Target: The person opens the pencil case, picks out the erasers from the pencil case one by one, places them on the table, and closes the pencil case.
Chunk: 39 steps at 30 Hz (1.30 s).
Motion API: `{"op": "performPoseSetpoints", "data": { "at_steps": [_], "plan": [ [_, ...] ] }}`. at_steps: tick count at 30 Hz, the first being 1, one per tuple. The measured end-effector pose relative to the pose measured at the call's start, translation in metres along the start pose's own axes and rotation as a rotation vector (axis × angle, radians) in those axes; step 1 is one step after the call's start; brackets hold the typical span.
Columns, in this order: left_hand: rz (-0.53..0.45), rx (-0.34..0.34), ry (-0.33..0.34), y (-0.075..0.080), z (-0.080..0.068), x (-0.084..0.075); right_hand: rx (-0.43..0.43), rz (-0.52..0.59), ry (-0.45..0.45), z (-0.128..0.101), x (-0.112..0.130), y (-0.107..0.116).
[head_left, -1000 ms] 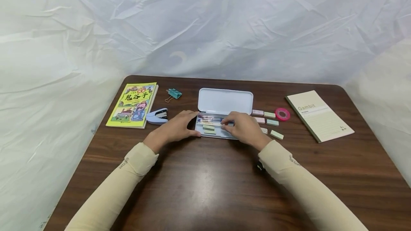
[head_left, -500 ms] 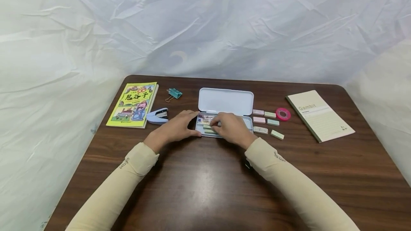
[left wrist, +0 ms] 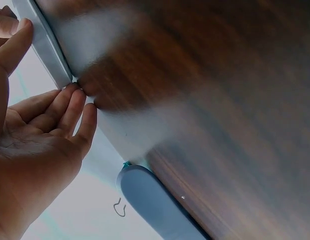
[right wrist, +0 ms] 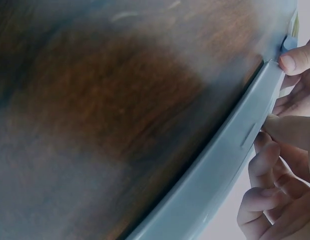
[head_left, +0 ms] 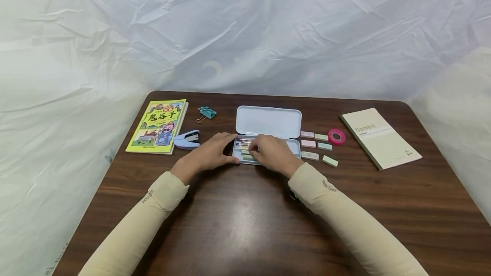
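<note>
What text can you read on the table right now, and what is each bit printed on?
"Gambit": on the cover of the beige notebook, near its top.
"鬼谷子": large black characters on the yellow illustrated book.
Small print under "Gambit" and the mark at the notebook's lower corner: too small to read.
Dark markings on both sleeves near the wrists: too blurred to read.
Open pencil case, stapler, tape roll: no legible text.

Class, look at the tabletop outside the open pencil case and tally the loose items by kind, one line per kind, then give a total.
Books and notebooks: 2, picture book, Gambit notebook
Small blocks: 6, from to
Stapler: 1
Binder clip: 1
Pink tape roll: 1
Total: 11
</note>
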State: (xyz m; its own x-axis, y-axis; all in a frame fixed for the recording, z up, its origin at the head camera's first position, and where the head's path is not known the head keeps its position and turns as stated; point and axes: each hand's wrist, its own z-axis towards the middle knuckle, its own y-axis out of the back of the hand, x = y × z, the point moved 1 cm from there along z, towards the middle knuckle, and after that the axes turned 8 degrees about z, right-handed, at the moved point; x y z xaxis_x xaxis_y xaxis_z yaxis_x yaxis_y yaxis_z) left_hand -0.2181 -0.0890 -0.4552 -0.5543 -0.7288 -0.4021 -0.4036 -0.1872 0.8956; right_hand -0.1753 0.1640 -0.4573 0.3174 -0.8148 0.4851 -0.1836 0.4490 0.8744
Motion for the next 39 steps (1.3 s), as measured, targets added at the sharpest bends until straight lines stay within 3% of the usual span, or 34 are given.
{"op": "performPoseSetpoints", "data": {
  "at_steps": [4, 7, 11, 14, 16, 17, 21, 28, 39],
  "plan": [
    [0.002, -0.009, -0.005, 0.007, -0.006, -0.009, 0.001, -0.046, 0.024, 0.001, 0.001, -0.002],
    [-0.01, 0.003, 0.001, 0.02, -0.015, -0.025, 0.005, -0.067, 0.041, 0.001, 0.001, -0.002],
    [-0.015, 0.004, 0.002, 0.022, -0.017, -0.028, 0.003, -0.087, 0.061, 0.001, 0.001, -0.003],
    [0.0, -0.008, 0.0, 0.008, -0.008, -0.013, -0.005, -0.091, 0.078, 0.0, 0.0, -0.004],
    [-0.011, 0.017, 0.018, 0.014, -0.01, -0.019, -0.006, -0.095, 0.091, -0.001, -0.001, -0.004],
    [-0.002, 0.003, 0.007, 0.011, -0.008, -0.015, -0.004, -0.098, 0.098, -0.001, -0.001, -0.005],
    [-0.007, 0.005, 0.003, 0.022, -0.018, -0.028, 0.014, -0.102, 0.122, 0.0, -0.003, -0.004],
    [-0.03, 0.003, 0.008, 0.019, -0.015, -0.024, 0.046, -0.083, 0.143, 0.0, -0.002, 0.002],
    [-0.022, 0.009, 0.007, 0.027, -0.021, -0.033, 0.105, -0.097, 0.209, -0.007, 0.027, 0.023]
  ]
}}
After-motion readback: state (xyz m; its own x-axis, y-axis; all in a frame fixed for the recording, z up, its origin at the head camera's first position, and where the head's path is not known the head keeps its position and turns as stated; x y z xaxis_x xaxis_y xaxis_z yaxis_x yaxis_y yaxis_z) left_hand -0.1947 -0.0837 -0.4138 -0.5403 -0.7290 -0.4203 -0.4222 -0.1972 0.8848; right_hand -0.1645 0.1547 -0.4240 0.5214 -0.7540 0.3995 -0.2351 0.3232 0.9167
